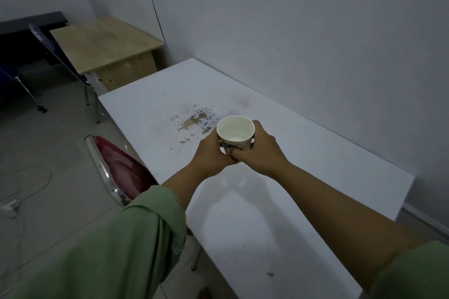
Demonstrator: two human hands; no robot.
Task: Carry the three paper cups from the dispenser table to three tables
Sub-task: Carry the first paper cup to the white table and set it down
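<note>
Both the left hand (pixel 211 152) and right hand (pixel 261 152) wrap around a paper cup (pixel 235 134) above the middle of the white table (pixel 303 153), well clear of its edges, bare tabletop all around.

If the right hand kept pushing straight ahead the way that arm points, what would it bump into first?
Probably nothing soon. The right hand, gripping the paper cup with the left hand, points up-left over the white table. The wooden desk lies beyond, though depth is unclear.

Paper cup's (pixel 235 134) lower wall and base behind both hands (pixel 239 152); red chair (pixel 121 167) partly under white table (pixel 279 201).
</note>
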